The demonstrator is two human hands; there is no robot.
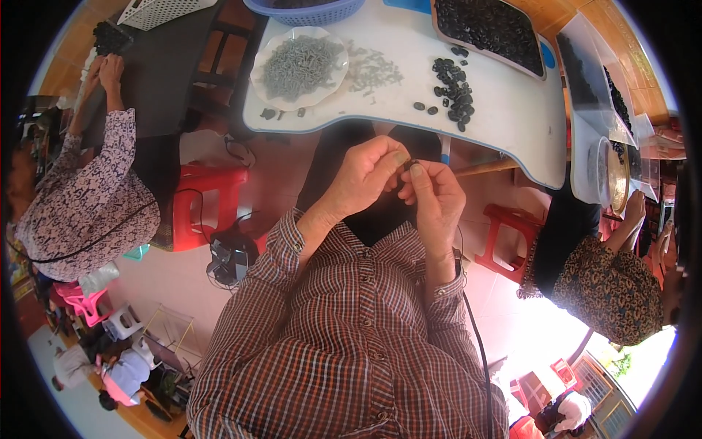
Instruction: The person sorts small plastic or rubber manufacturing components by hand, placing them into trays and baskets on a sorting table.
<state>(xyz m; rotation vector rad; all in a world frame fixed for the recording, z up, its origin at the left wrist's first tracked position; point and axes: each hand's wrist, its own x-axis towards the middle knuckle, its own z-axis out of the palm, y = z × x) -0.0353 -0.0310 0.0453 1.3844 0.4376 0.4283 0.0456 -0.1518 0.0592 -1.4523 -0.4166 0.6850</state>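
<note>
Just below the near edge of the white table, my left hand and my right hand meet fingertip to fingertip. Both are closed in a pinch around a small dark piece, mostly covered by the fingers, so its exact shape is hidden. Up on the table, a white scalloped plate bears a heap of small grey parts. More grey parts lie scattered right of it. Farther right is a loose cluster of small black oval pieces.
A tray full of black pieces stands at the table's far right, with a blue basket at the far left. Clear bins line the right side. Co-workers sit left and right, near red stools.
</note>
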